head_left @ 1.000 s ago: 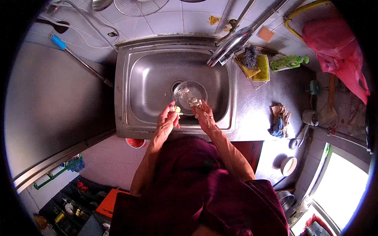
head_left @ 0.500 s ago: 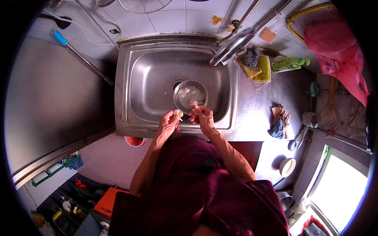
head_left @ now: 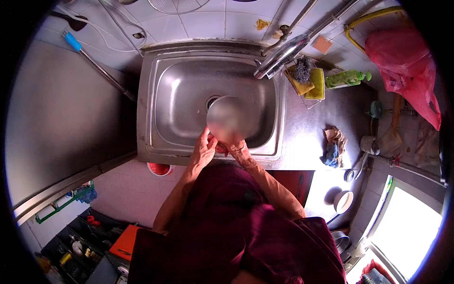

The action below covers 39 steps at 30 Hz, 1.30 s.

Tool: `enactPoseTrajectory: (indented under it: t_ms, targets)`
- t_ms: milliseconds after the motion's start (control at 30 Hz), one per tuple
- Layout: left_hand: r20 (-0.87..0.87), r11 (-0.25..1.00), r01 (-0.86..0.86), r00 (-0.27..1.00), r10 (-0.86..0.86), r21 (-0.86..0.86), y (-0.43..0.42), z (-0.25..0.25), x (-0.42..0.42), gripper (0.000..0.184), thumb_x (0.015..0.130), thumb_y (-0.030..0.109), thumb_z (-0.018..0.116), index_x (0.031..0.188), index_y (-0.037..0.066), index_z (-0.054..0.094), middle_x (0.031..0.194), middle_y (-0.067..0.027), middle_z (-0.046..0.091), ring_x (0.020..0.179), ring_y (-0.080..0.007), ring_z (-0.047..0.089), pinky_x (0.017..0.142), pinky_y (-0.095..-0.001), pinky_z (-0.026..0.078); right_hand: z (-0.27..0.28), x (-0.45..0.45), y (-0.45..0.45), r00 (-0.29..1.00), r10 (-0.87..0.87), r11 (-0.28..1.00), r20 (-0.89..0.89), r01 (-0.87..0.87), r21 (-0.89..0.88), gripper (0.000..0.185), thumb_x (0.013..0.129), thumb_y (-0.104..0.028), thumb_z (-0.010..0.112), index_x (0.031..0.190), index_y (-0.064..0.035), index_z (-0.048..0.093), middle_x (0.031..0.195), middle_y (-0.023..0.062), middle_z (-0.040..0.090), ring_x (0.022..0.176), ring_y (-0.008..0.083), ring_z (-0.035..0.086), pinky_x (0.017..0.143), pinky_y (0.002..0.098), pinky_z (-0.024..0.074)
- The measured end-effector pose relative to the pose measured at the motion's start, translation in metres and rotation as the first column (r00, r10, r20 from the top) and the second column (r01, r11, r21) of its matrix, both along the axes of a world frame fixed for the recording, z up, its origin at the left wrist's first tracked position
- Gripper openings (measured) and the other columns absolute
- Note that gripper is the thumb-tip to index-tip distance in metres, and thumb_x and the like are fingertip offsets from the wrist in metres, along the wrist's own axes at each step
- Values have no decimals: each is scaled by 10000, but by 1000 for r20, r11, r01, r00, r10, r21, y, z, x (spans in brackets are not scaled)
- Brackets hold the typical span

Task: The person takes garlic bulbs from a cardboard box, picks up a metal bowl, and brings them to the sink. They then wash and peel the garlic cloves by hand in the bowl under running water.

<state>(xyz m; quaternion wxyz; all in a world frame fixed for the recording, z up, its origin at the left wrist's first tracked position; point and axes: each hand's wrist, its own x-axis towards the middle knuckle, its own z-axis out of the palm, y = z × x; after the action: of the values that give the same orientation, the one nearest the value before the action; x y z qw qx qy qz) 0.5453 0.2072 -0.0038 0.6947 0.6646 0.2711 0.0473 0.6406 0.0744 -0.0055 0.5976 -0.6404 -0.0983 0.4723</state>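
Observation:
A round metal bowl (head_left: pixel 231 113) sits in the stainless steel sink (head_left: pixel 182 104), near the drain; a blur covers the bowl and hides what is in it. At its lower left edge is my left hand (head_left: pixel 204 149), its fingers curled in toward the other hand. My right hand (head_left: pixel 236 149) is bent over the bowl's near side, with its fingertips partly lost in the blur. The two hands are close together above the sink's front rim. Whatever small thing the fingers pinch cannot be made out.
A chrome faucet (head_left: pixel 283 54) reaches over the sink's back right corner. Beside it are a wire rack with a yellow-green sponge (head_left: pixel 314 84) and a steel scourer (head_left: pixel 301 71), a green bottle (head_left: pixel 347 78) and a crumpled cloth (head_left: pixel 336 146). A red-filled tub (head_left: pixel 161 169) stands below the front left.
My hands have come closer together at the bowl's near edge. The small pale pieces seen in the fingers before no longer show, and the bowl is now blurred.

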Motion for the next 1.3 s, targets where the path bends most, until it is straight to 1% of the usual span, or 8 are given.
enactPoseTrajectory:
  t_ms: [167,267,500,600,1033,1100,1200,1300]
  targets:
    - [-123,944,86,991,-49,319,4,-8,-9,355,965,147,536,1291,31,454,920,-196,661,914,-395,646,808,-460,501,4,-10,-1,998,-41,999,40,42,-15,418,940,-381,661,1061,19,672,776,84,676,667,134,584,571,337,487]
    - [-160,910,203,975,-154,361,8,36,-6,303,966,183,547,1214,20,484,903,-202,659,881,-406,651,765,-473,505,-7,-15,-5,764,40,999,644,-29,-27,360,943,-330,641,1036,17,665,810,162,693,670,244,637,639,397,503]
    - [-161,733,309,950,-267,607,16,41,-7,271,973,240,563,1139,31,513,877,-234,657,806,-446,638,681,-510,500,-18,-22,-1,758,151,981,634,-195,0,253,894,-166,651,1086,-1,640,880,203,653,825,374,665,696,465,515]
    - [-157,785,264,965,-212,561,15,32,-9,262,984,243,556,1121,24,516,853,-254,649,789,-455,632,657,-515,493,7,-26,6,234,32,971,972,-236,25,211,908,-84,593,1086,29,599,982,215,602,813,351,646,669,457,509]
    - [-126,885,-111,974,186,453,-6,42,4,413,1018,394,499,993,-12,572,815,-229,629,739,-399,597,684,-460,464,31,-29,16,30,85,996,996,39,-86,231,850,-110,578,1040,17,544,885,177,559,660,377,592,548,449,495]
    - [-140,874,-91,974,178,476,-8,40,5,404,1022,387,494,978,-9,557,782,-221,602,701,-397,575,657,-475,443,14,-25,13,688,131,991,714,-102,-83,229,855,-98,580,1040,30,536,900,174,562,684,344,607,509,429,491]
    - [-147,881,-59,979,144,468,-10,42,7,374,1032,356,475,974,-10,532,784,-229,586,710,-405,558,652,-478,432,10,-26,12,167,5,1000,986,27,-10,181,872,-85,567,1016,20,530,847,178,588,675,348,613,514,436,489]
    - [-92,880,-63,988,120,471,-14,43,7,349,1039,330,459,988,-11,511,800,-238,574,730,-412,553,657,-480,430,7,-22,10,445,-48,996,894,-41,74,131,880,-72,554,979,11,531,771,178,595,651,360,610,539,458,485]
